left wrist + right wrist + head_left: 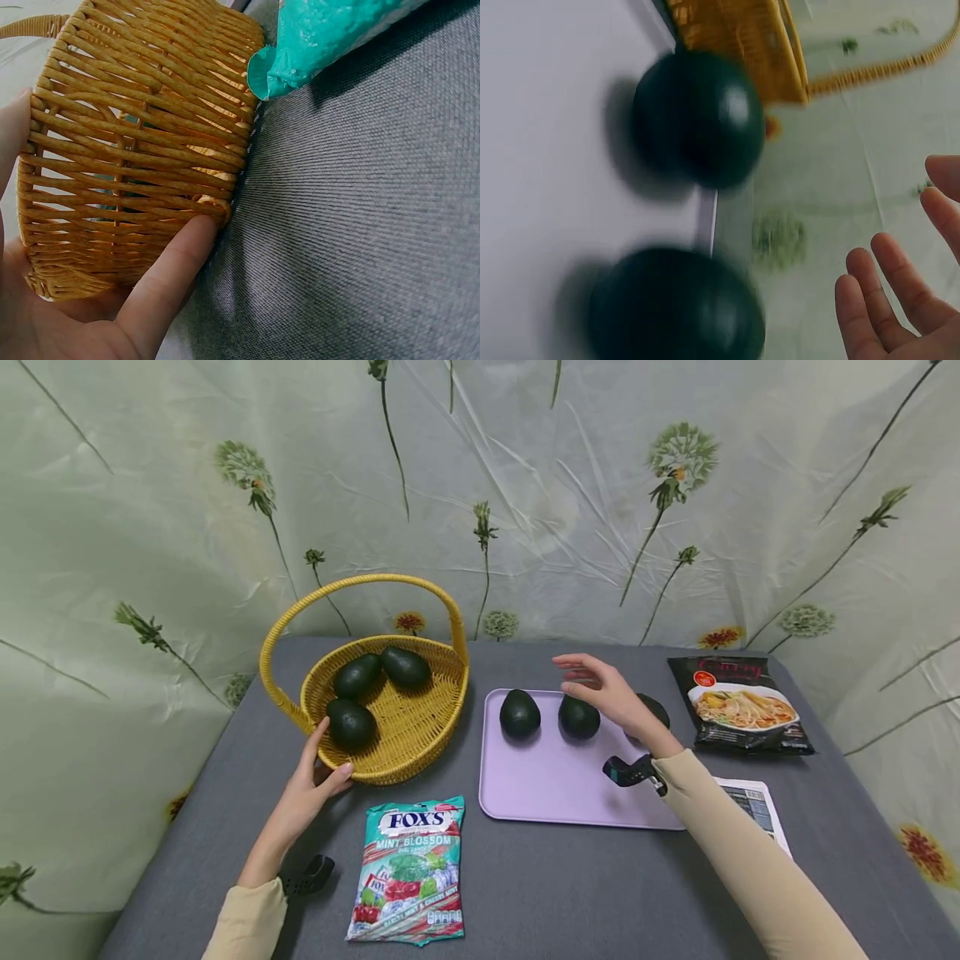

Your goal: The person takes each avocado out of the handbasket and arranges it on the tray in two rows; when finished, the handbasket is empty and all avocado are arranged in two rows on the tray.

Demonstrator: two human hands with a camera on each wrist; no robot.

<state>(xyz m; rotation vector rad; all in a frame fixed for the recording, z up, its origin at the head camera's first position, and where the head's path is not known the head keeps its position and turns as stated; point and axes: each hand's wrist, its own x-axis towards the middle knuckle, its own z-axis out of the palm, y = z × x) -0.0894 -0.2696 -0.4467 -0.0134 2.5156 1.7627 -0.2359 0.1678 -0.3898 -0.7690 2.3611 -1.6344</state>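
Note:
A yellow wicker basket (411, 752) with a tall arched handle holds three dark green avocados (352, 725). My left hand (307, 793) grips its near left side, one finger reaching over the rim and the thumb pressed on the woven wall, as the left wrist view shows. To the right, a lilac tray (555, 785) bears three more avocados (520, 715). Over the middle avocado (578, 718) hovers my right hand (603, 693), its fingers loosely extended and holding nothing. The right forearm partly covers the rightmost avocado (655, 710).
A teal bag of Fox's candy (410, 872) lies in front of the basket. At the right back is a black noodle packet (738, 706). A white printed packet (757, 810) lies partly under the right forearm. Behind the grey table hangs a floral curtain (525, 485).

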